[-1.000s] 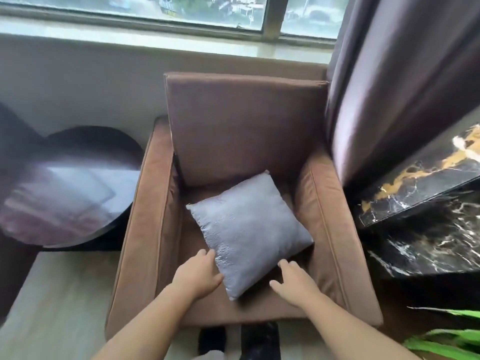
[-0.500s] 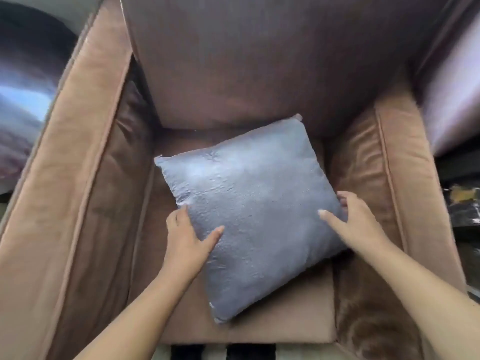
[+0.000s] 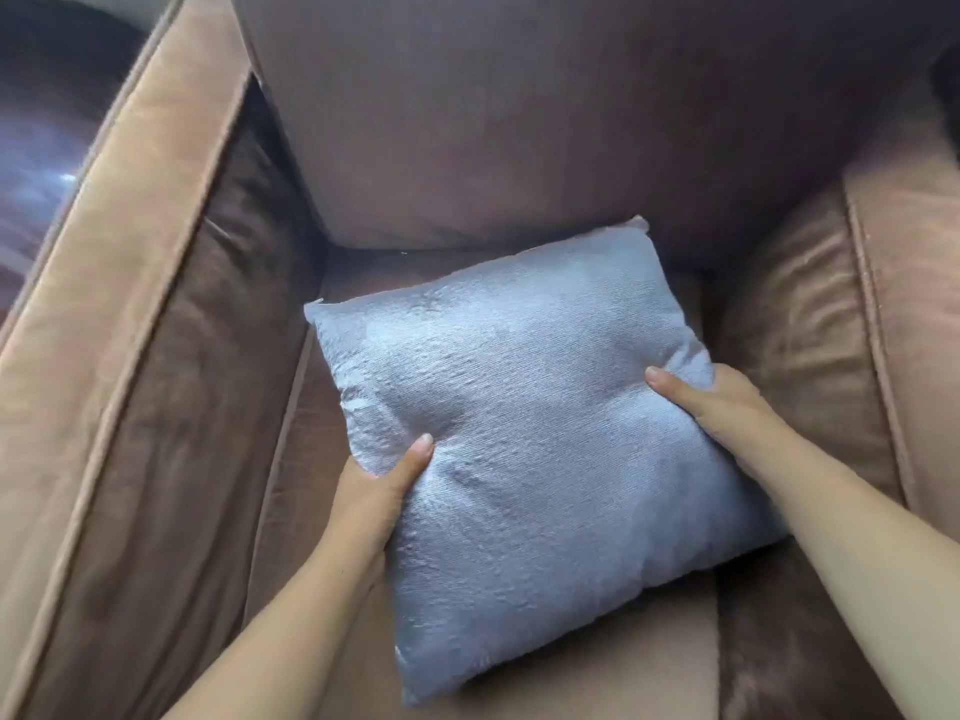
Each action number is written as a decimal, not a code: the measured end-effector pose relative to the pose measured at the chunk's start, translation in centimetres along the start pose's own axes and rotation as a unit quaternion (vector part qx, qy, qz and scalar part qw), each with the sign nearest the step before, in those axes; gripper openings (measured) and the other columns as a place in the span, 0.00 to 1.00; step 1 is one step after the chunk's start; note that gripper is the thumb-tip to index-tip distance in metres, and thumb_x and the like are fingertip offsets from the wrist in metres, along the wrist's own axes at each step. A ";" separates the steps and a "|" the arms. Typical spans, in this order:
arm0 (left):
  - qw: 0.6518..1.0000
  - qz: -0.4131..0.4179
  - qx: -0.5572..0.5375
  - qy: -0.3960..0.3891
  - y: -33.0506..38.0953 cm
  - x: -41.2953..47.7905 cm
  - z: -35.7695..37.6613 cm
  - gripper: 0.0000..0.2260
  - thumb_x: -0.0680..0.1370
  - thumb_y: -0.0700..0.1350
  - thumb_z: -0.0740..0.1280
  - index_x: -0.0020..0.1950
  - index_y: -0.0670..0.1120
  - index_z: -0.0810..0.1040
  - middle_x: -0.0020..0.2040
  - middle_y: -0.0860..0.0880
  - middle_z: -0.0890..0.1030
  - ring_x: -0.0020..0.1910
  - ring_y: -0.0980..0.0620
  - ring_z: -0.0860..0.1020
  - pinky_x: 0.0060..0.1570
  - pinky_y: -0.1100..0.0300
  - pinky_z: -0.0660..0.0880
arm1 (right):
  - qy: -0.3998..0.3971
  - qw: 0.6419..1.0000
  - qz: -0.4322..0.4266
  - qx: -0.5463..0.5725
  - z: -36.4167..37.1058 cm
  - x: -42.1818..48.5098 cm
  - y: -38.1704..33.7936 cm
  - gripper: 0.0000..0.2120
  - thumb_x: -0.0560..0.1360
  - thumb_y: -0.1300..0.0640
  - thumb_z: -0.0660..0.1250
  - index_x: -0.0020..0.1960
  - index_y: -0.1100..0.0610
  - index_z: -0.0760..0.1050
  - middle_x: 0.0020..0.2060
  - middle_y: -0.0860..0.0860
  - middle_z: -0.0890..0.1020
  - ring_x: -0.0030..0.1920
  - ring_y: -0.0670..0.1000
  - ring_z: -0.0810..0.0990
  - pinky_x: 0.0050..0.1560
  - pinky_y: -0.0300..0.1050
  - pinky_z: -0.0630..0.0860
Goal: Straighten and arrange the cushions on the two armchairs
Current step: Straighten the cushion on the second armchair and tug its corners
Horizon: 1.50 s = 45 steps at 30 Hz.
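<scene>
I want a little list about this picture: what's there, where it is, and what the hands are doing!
cushion: grey-blue, lying askew on the seat
armchair: brown, with padded arms
left hand: grips the cushion's left edge, thumb on top
right hand: grips the cushion's right edge, thumb on top
back cushion: brown, upright behind

Two bare forearms, no sleeves; hands (image 3: pixel 382 488) without rings, nails short.
</scene>
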State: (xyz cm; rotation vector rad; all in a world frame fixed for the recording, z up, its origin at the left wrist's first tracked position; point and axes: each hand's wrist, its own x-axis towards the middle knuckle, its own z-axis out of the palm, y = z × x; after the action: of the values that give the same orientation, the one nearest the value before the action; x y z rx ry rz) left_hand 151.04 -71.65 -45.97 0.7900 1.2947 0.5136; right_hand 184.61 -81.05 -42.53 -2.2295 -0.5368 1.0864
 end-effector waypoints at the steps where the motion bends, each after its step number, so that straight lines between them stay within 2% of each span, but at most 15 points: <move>1: 1.000 0.011 0.004 0.008 0.7 -0.3 0.1 0.26 0.68 0.50 0.79 0.64 0.51 0.79 0.57 0.49 0.86 0.57 0.48 0.84 0.61 0.45 0.77 | 0.001 1.000 0.001 0.014 -0.3 -0.2 -0.3 0.22 0.66 0.38 0.77 0.51 0.51 0.83 0.43 0.45 0.88 0.46 0.48 0.86 0.45 0.43 0.79; 4: 0.999 0.045 0.001 0.020 2.9 -0.8 0.2 0.25 0.69 0.51 0.77 0.65 0.52 0.78 0.58 0.48 0.85 0.58 0.46 0.83 0.63 0.42 0.75 | 0.014 0.999 -0.010 0.033 -0.7 -1.3 -1.3 0.23 0.69 0.42 0.77 0.58 0.53 0.79 0.51 0.50 0.86 0.51 0.51 0.85 0.55 0.53 0.80; 7: 0.995 0.093 0.024 0.033 5.8 -1.0 -0.1 0.24 0.68 0.51 0.78 0.63 0.51 0.79 0.56 0.48 0.86 0.56 0.48 0.84 0.57 0.46 0.78 | 0.046 0.996 -0.051 0.064 -0.9 -2.7 -2.2 0.16 0.69 0.47 0.77 0.52 0.52 0.78 0.49 0.48 0.85 0.45 0.41 0.84 0.46 0.46 0.78; 10: 0.988 0.137 0.062 0.033 9.2 -0.4 -0.1 0.26 0.67 0.49 0.81 0.62 0.49 0.79 0.54 0.48 0.87 0.54 0.48 0.85 0.49 0.57 0.81 | 0.063 0.990 -0.077 0.097 -1.2 -3.2 -3.2 0.16 0.70 0.50 0.77 0.54 0.54 0.77 0.50 0.50 0.85 0.49 0.46 0.83 0.49 0.48 0.79; 15: 0.979 0.170 0.110 0.003 13.5 0.5 -0.5 0.27 0.67 0.53 0.78 0.64 0.51 0.77 0.57 0.49 0.85 0.57 0.48 0.84 0.60 0.44 0.77 | 0.077 0.987 -0.096 0.108 -0.7 -4.2 -3.4 0.15 0.70 0.51 0.77 0.53 0.54 0.77 0.49 0.49 0.84 0.51 0.48 0.83 0.52 0.48 0.79; 18: 0.978 0.177 0.112 0.002 14.2 0.0 -1.3 0.32 0.62 0.57 0.79 0.64 0.52 0.77 0.58 0.49 0.85 0.57 0.49 0.83 0.61 0.42 0.77 | 0.138 0.978 -0.118 0.100 -0.5 -5.4 -2.8 0.14 0.69 0.58 0.78 0.50 0.52 0.76 0.45 0.47 0.83 0.46 0.38 0.81 0.44 0.26 0.74; 23: 0.961 0.242 0.132 -0.017 15.9 0.9 0.3 0.38 0.62 0.56 0.76 0.70 0.47 0.72 0.64 0.48 0.82 0.65 0.50 0.79 0.68 0.45 0.72 | 0.206 0.961 -0.157 0.101 -2.3 -4.8 -3.9 0.17 0.69 0.58 0.78 0.51 0.48 0.74 0.45 0.41 0.81 0.43 0.28 0.78 0.41 0.20 0.70; 25: 0.955 0.262 0.139 -0.022 16.9 1.8 1.5 0.38 0.63 0.57 0.76 0.70 0.48 0.72 0.64 0.50 0.81 0.65 0.53 0.78 0.65 0.51 0.73 | 0.218 0.954 -0.163 0.124 -2.5 -4.2 -4.8 0.17 0.68 0.52 0.79 0.49 0.44 0.74 0.43 0.40 0.82 0.44 0.30 0.79 0.42 0.23 0.72; 27: 0.947 0.279 0.156 -0.030 18.0 3.0 2.5 0.34 0.64 0.58 0.76 0.68 0.53 0.74 0.63 0.55 0.82 0.63 0.59 0.78 0.60 0.61 0.75 | 0.222 0.953 -0.150 0.144 -2.4 -3.5 -5.0 0.19 0.64 0.42 0.76 0.51 0.41 0.74 0.46 0.40 0.83 0.48 0.39 0.81 0.48 0.34 0.77; 29: 0.942 0.277 0.183 -0.040 18.8 4.7 3.3 0.27 0.65 0.58 0.77 0.63 0.60 0.76 0.60 0.59 0.83 0.61 0.62 0.79 0.55 0.69 0.76 | 0.205 0.957 -0.134 0.156 -2.0 -2.3 -4.5 0.23 0.64 0.42 0.76 0.55 0.43 0.72 0.51 0.44 0.82 0.54 0.47 0.81 0.56 0.46 0.78; 33: 0.942 0.232 0.241 -0.032 17.6 8.2 3.9 0.29 0.67 0.49 0.79 0.65 0.58 0.73 0.63 0.53 0.81 0.63 0.54 0.78 0.66 0.52 0.74 | 0.128 0.982 -0.091 0.100 -0.2 0.2 -4.1 0.29 0.70 0.60 0.78 0.65 0.53 0.67 0.62 0.54 0.78 0.64 0.54 0.76 0.65 0.52 0.72; 36: 0.949 0.186 0.253 -0.007 16.8 8.6 3.8 0.36 0.70 0.45 0.79 0.73 0.47 0.65 0.67 0.48 0.76 0.66 0.49 0.75 0.70 0.45 0.70 | 0.116 0.989 -0.070 0.064 0.5 0.7 -5.1 0.33 0.68 0.59 0.80 0.66 0.56 0.66 0.65 0.56 0.74 0.66 0.54 0.73 0.68 0.49 0.68; 39: 0.938 0.194 0.285 0.029 18.1 7.2 3.8 0.40 0.71 0.39 0.77 0.77 0.49 0.59 0.67 0.47 0.74 0.65 0.47 0.75 0.68 0.46 0.72 | 0.182 0.978 -0.098 0.008 -0.7 -0.6 -7.1 0.40 0.67 0.54 0.80 0.73 0.59 0.63 0.69 0.56 0.68 0.63 0.46 0.70 0.65 0.42 0.64; 42: 0.877 0.328 0.338 0.096 21.3 4.6 4.9 0.40 0.73 0.37 0.73 0.80 0.45 0.55 0.74 0.43 0.66 0.72 0.46 0.68 0.73 0.45 0.66 | 0.269 0.943 -0.189 -0.044 -2.8 -2.5 -10.6 0.48 0.69 0.47 0.76 0.79 0.53 0.51 0.77 0.49 0.57 0.71 0.44 0.61 0.67 0.42 0.59; 45: 0.708 0.520 0.464 0.116 24.6 2.1 8.3 0.34 0.73 0.42 0.72 0.76 0.41 0.62 0.75 0.37 0.64 0.75 0.39 0.61 0.76 0.43 0.58 | 0.275 0.891 -0.319 -0.169 -4.7 -2.8 -15.1 0.48 0.69 0.42 0.73 0.80 0.53 0.51 0.79 0.52 0.52 0.80 0.52 0.51 0.77 0.49 0.53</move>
State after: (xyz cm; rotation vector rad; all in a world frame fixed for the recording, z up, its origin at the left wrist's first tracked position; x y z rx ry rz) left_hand 161.79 -56.15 -27.99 2.4504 1.1955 0.8556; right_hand 185.26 -73.09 -28.65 -2.2345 -1.1503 0.0121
